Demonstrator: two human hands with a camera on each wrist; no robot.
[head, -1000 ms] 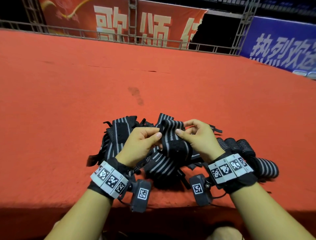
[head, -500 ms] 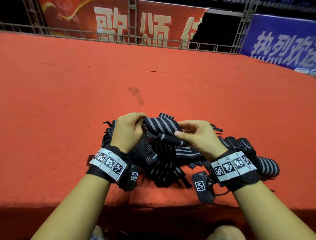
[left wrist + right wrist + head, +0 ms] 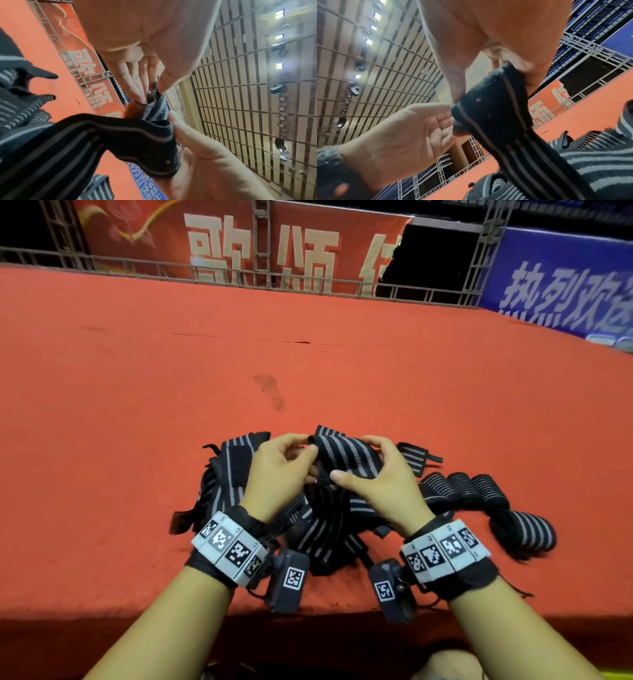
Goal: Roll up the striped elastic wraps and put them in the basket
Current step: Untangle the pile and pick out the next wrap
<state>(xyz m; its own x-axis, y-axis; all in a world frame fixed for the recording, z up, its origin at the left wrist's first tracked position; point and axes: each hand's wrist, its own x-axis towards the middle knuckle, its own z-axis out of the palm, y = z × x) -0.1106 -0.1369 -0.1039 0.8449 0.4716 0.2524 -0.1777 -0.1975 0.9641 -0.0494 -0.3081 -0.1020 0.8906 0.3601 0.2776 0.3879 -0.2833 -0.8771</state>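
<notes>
From the head view, the left hand and right hand hold one striped wrap up over a loose pile of wraps on the red carpet. Left thumb and fingers pinch the wrap's end; right thumb and fingers curl round its other side. Four rolled wraps lie just beside the right wrist. Banners and a metal railing stand beyond.

Left wrist view: fingers pressed together pinch the band's edge against the thumb; the pile lies below.

Right wrist view: thumb and fingers clamp the folded band; the left palm touches it.
</notes>
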